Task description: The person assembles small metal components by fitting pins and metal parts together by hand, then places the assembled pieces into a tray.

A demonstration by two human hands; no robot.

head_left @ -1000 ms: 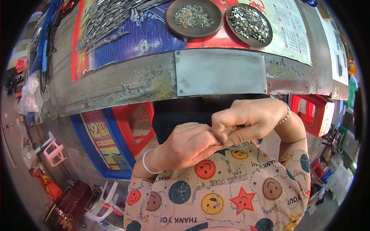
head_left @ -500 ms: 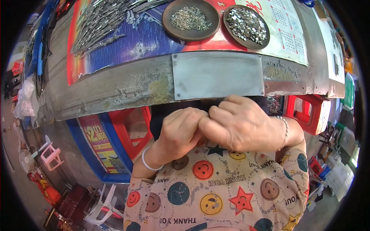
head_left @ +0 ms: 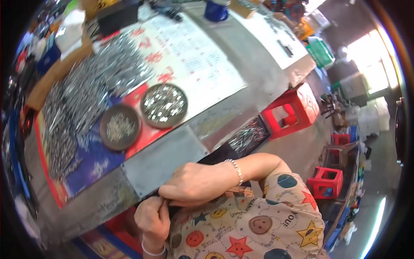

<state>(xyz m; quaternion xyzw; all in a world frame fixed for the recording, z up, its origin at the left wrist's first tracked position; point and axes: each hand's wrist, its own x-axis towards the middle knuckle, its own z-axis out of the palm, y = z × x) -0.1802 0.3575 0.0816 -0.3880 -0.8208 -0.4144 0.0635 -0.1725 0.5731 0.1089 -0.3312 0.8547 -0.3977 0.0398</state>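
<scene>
Left hand [head_left: 152, 218]: fingers pinched, contents hidden | right hand [head_left: 194, 183]: curled, touching it from above-right | I cannot tell what either holds | dishes [head_left: 164, 105] well beyond.

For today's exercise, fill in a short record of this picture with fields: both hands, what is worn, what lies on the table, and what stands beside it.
Left hand: left hand closed, fingertips pinched against the right hand; whatever it pinches is too small to tell
Right hand: right hand curled over the left, just below the table edge
Worn: bead bracelet on the right wrist, white bangle on the left
On table: two round dishes of small metal parts, heap of metal pins
Beside table: red plastic stool
</scene>
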